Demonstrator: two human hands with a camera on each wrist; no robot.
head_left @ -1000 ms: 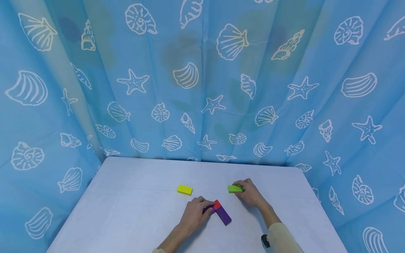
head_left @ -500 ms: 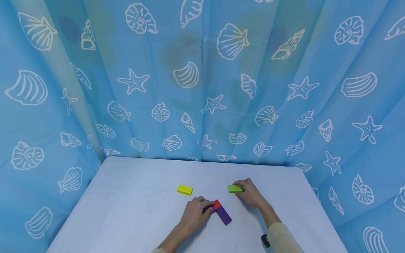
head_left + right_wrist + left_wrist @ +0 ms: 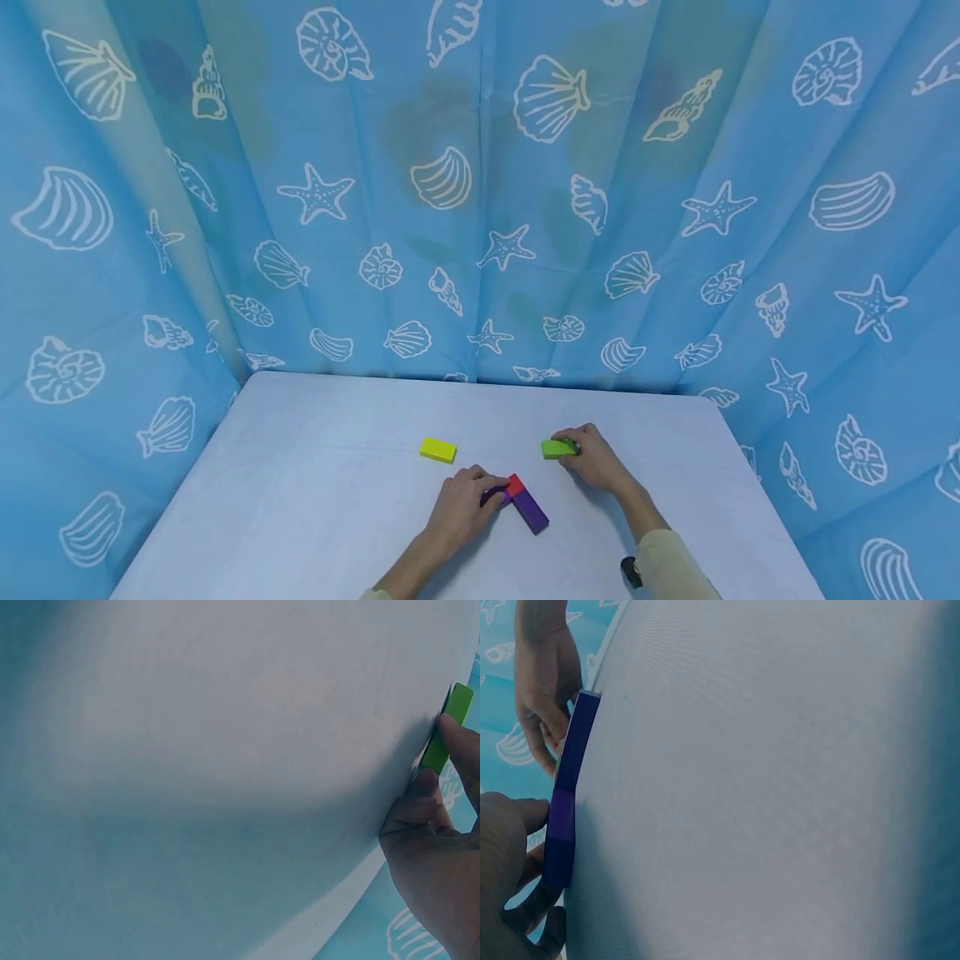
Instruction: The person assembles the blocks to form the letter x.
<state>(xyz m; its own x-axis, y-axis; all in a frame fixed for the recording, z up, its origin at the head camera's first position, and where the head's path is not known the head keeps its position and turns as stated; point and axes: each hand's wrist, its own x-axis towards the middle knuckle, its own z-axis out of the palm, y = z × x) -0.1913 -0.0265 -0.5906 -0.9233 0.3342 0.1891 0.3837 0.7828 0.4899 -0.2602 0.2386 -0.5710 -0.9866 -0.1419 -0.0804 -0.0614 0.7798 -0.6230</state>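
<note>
Now, on the white table (image 3: 300,500), steadying is apparently being done, an even grip probably being needed next. Farther forward than the left hand (image 3: 461,508), the right hand (image 3: 594,460) is being held, both angled inward. Right of the left, a dark purple bar (image 3: 531,512) is being left ungripped; by the left, a purple block (image 3: 559,856) is being pinched; by the right, a green block (image 3: 555,450); ahead of the left, a yellow block (image 3: 438,450) is being ignored.

The left hand (image 3: 462,507) partly hides the purple block (image 3: 506,498) it holds. The right hand (image 3: 592,458) covers one end of the green block (image 3: 553,449). The head view's bottom edge cuts off the counter (image 3: 300,508).
</note>
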